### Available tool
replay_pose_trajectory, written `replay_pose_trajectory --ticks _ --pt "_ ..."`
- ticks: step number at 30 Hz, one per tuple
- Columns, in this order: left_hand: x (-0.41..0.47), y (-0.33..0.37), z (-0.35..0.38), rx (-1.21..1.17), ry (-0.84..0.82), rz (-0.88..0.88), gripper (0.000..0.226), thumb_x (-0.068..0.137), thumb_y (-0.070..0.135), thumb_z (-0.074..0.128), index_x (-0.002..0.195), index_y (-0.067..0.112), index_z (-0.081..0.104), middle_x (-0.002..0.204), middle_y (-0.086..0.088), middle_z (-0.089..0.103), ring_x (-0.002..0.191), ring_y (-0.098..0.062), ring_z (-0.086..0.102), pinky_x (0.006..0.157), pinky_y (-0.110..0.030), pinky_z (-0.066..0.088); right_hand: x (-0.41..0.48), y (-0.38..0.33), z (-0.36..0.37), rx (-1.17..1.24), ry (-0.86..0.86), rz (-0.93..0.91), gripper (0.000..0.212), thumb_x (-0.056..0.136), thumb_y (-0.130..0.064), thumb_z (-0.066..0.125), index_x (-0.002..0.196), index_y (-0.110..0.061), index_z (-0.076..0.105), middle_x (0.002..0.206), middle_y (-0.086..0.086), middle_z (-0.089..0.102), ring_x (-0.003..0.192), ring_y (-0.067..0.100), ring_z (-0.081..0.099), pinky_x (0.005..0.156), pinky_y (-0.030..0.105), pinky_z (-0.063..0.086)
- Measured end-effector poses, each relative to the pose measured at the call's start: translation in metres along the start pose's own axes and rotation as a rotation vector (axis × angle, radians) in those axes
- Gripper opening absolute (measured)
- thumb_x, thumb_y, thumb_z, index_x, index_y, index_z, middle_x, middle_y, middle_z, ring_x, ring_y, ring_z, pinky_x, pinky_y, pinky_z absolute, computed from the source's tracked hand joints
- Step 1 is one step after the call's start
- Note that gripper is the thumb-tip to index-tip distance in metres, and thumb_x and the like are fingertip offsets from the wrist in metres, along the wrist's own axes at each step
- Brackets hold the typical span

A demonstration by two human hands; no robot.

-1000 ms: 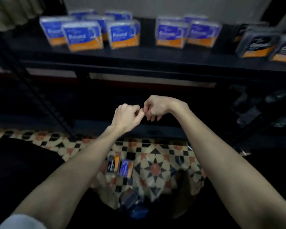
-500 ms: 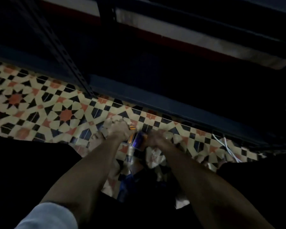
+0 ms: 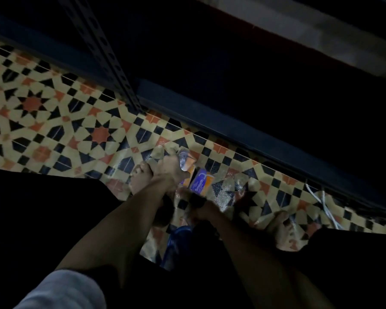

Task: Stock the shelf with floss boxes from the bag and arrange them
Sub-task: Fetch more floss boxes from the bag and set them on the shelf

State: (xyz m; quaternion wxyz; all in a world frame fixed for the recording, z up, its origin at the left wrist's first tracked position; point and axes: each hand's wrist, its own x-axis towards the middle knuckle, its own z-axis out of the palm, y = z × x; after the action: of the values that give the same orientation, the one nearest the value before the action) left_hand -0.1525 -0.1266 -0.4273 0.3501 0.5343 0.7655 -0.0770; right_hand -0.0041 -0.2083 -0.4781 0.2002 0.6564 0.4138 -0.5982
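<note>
- Floor (image 3: 31,103): patterned tile in cream, black and orange, dim light, running diagonally from the left edge to lower right; black shadow above and below it.
- Grey sleeve (image 3: 60,291) at bottom left, with the left forearm running up from it toward centre.
- Perforated dark shelf post (image 3: 112,63) slants from top left down to the tile.
- Bare foot (image 3: 139,177) flat on the tile, just left of the left hand.
- Left hand (image 3: 169,169): fingers curled round a floss box (image 3: 187,160), blue and orange in shiny wrap. The box sticks out to the right of the knuckles, low over the floor. An orange edge shows just under the hand; cannot tell what it belongs to.
- Smooth box (image 3: 202,182): purple and orange, "Smooth" readable, tilted, just right of the floss box and near-touching the left hand.
- Right hand (image 3: 197,208): dark and blurred, at the near end of the Smooth box, fingers curled onto it.
- Clear plastic bag (image 3: 234,188): crumpled on the tile under and to the right of both hands, glare on its folds. Blue shapes (image 3: 178,241) sit inside it below the hands, too dark to identify.
- Dark blue bottom rail (image 3: 232,130) of the shelf runs diagonally beyond the bag.
- Second bare foot (image 3: 279,228) sits on the bag's right edge.
- White cable (image 3: 323,204) lies on the tile at far right, by the rail.
</note>
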Motion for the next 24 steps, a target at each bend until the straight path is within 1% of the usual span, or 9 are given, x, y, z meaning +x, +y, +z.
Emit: replay_pose_trajectory --ticks 2,4,6,8,12,16,18,20,24 --pt "-0.001 -0.002 -0.008 -0.007 0.018 0.054 0.080 0.069 0.040 0.082 0.126 0.006 0.036 0.113 -0.012 0.058 0.107 -0.033 0.057 0.073 -0.033 0.036 -0.005 -0.006 -0.029 0.163 -0.078 0.054 0.052 0.080 -0.023 0.078 0.127 -0.010 0.061 0.125 0.011 0.065 0.112 0.030 0.063 0.095 0.035 0.050" --pt "-0.001 -0.001 -0.020 -0.054 -0.005 0.088 0.086 0.062 0.046 0.086 0.124 0.006 0.042 0.110 -0.008 0.058 0.105 -0.029 0.057 0.073 -0.032 0.041 -0.013 -0.006 -0.063 0.186 -0.144 0.078 0.052 0.076 -0.030 0.078 0.122 -0.011 0.061 0.112 0.012 0.069 0.090 0.027 0.069 0.080 0.039 0.057" --pt "0.002 0.001 -0.034 -0.135 -0.096 0.120 0.092 0.044 0.065 0.085 0.111 0.010 0.057 0.095 -0.001 0.068 0.087 -0.022 0.067 0.070 -0.033 0.052 -0.044 -0.014 -0.095 0.258 -0.205 0.039 0.033 0.085 -0.029 0.069 0.112 -0.011 0.062 0.092 0.011 0.070 0.068 0.022 0.066 0.059 0.032 0.052" --pt "0.008 0.000 -0.047 -0.238 -0.174 0.165 0.094 0.025 0.073 0.083 0.099 0.017 0.065 0.083 0.001 0.074 0.070 -0.019 0.071 0.067 -0.037 0.059 -0.077 -0.018 -0.124 0.389 -0.314 -0.050 0.017 0.095 -0.029 0.058 0.103 -0.015 0.066 0.089 0.008 0.073 0.066 0.016 0.061 0.054 0.026 0.046" --pt "-0.026 0.030 -0.096 -0.378 -0.259 0.280 0.077 0.052 0.051 0.092 0.111 0.014 0.058 0.099 -0.006 0.071 0.081 -0.022 0.073 0.071 -0.041 0.061 -0.125 -0.008 -0.163 0.851 -0.500 -0.297 0.055 0.087 -0.056 0.061 0.126 -0.017 0.066 0.131 0.022 0.059 0.076 0.017 0.059 0.059 0.018 0.037" --pt "-0.063 0.059 -0.142 -0.419 -0.327 0.412 0.057 0.075 0.033 0.084 0.118 0.012 0.055 0.101 -0.014 0.072 0.083 -0.029 0.073 0.061 -0.034 0.057 -0.182 -0.008 -0.175 1.101 -0.681 -0.591 0.076 0.064 0.001 0.087 0.132 0.001 0.053 0.125 0.044 0.052 0.089 0.040 0.068 0.069 0.030 0.058" --pt "-0.089 0.071 -0.170 -0.398 -0.362 0.491 0.051 0.080 0.030 0.081 0.120 0.013 0.053 0.103 -0.018 0.071 0.083 -0.029 0.073 0.061 -0.035 0.057 -0.207 -0.010 -0.184 1.069 -0.571 -0.726 0.080 0.049 0.006 0.092 0.122 0.006 0.059 0.110 0.037 0.062 0.077 0.037 0.070 0.067 0.034 0.061" --pt "-0.114 0.082 -0.193 -0.382 -0.379 0.575 0.050 0.083 0.026 0.079 0.122 0.012 0.050 0.105 -0.022 0.070 0.084 -0.033 0.073 0.062 -0.037 0.058 -0.229 -0.007 -0.200 0.983 -0.601 -0.826 0.103 0.049 -0.010 0.096 0.138 0.004 0.046 0.127 0.038 0.050 0.071 0.027 0.068 0.073 0.042 0.062" --pt "-0.169 0.112 -0.231 -0.343 -0.358 0.742 0.055 0.079 0.021 0.079 0.122 0.012 0.045 0.103 -0.019 0.070 0.086 -0.038 0.072 0.058 -0.037 0.058 -0.290 0.012 -0.239 0.831 -0.782 -1.089 0.098 0.078 -0.033 0.080 0.151 0.001 0.025 0.143 0.051 0.023 0.120 0.051 0.054 0.107 0.051 0.044"
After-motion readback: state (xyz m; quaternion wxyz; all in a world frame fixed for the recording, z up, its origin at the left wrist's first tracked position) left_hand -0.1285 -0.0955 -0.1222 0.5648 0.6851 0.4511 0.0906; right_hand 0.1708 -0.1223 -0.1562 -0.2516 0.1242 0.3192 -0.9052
